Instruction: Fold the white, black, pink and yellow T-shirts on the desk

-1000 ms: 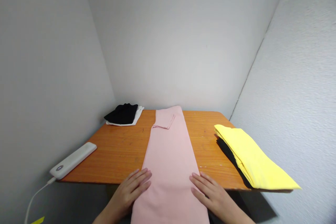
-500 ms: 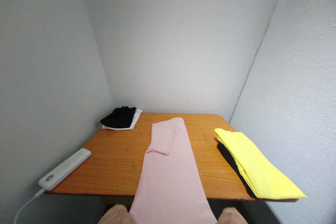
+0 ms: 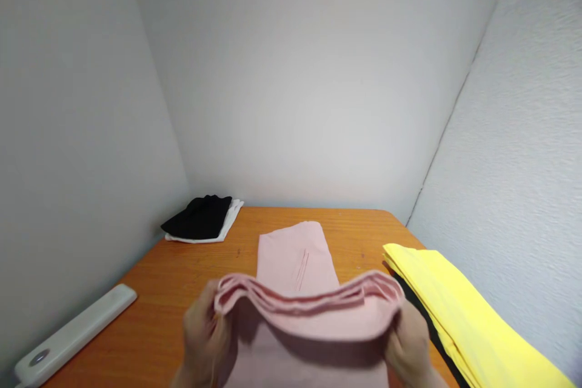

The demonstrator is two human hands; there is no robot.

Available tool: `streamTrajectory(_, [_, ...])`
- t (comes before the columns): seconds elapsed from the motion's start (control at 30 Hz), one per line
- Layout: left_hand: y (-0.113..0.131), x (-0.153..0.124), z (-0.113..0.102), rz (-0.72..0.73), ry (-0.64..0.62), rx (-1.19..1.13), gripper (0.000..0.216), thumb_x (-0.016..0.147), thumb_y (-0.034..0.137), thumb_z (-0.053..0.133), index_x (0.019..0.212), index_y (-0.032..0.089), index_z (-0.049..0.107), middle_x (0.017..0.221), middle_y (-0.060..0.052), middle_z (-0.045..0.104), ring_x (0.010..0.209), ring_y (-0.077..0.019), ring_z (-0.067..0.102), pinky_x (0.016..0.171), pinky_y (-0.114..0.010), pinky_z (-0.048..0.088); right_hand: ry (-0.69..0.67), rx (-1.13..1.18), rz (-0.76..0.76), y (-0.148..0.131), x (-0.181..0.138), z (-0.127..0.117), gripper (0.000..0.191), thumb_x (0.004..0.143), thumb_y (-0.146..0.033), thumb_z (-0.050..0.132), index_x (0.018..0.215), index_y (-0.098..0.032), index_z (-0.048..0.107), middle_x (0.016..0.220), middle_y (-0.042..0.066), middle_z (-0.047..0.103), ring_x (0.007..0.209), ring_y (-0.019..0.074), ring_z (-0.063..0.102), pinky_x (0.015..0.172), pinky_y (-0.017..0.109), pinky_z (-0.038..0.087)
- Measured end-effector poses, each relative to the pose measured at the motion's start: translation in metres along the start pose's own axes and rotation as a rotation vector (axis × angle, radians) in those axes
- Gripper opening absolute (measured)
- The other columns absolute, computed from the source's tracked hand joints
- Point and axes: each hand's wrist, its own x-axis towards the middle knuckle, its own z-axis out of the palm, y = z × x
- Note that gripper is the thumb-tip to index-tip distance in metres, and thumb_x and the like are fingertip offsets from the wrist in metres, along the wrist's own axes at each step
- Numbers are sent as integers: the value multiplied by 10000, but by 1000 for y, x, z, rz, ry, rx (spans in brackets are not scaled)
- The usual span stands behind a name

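A pink shirt (image 3: 295,257), folded lengthwise with a sleeve laid over it, stretches along the middle of the table. Its near end is lifted off the surface, showing several layers of hem. My left hand (image 3: 207,327) is closed around the left corner of that hem. At the opposite corner, my right hand (image 3: 407,336) grips the hem too. The raised edge sags slightly between the two hands and hides part of the shirt behind it.
Folded yellow cloth (image 3: 468,309) lies on black cloth (image 3: 421,309) at the right edge of the wooden table (image 3: 182,279). Black cloth (image 3: 200,218) rests on white cloth (image 3: 231,218) at the back left. A white power bank (image 3: 77,330) sits at the left edge.
Both hands have come up from the table's front edge, raising the shirt's near end and bringing it toward the far end. The view has shifted slightly closer.
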Motion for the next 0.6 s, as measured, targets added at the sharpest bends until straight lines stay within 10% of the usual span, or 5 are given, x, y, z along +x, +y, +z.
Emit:
streamTrajectory(0.23, [-62, 119, 127, -249, -413, 403, 386, 1002, 374, 275, 1103, 146, 570, 1005, -121, 692, 939, -219, 657, 765, -287, 472, -384, -302, 388, 33, 163, 91, 503, 1028, -429, 176, 1126, -157, 587, 950, 139, 701, 910, 267, 674, 732, 319, 484])
streamTrajectory(0.37, [-99, 112, 168, -317, -524, 544, 350, 967, 326, 349, 992, 101, 617, 930, -192, 705, 894, -296, 678, 762, -364, 477, -516, -410, 450, 50, 159, 140, 419, 1013, -381, 318, 1060, -115, 637, 911, 172, 707, 878, 289, 686, 700, 336, 497])
streamTrajectory(0.6, [-116, 99, 179, -316, -565, 638, 427, 991, 366, 252, 1059, 124, 597, 996, -176, 702, 956, -276, 670, 789, -348, 473, -528, -482, 463, 60, 145, 161, 423, 1016, -381, 311, 1103, -114, 628, 915, 188, 704, 873, 291, 688, 720, 369, 502])
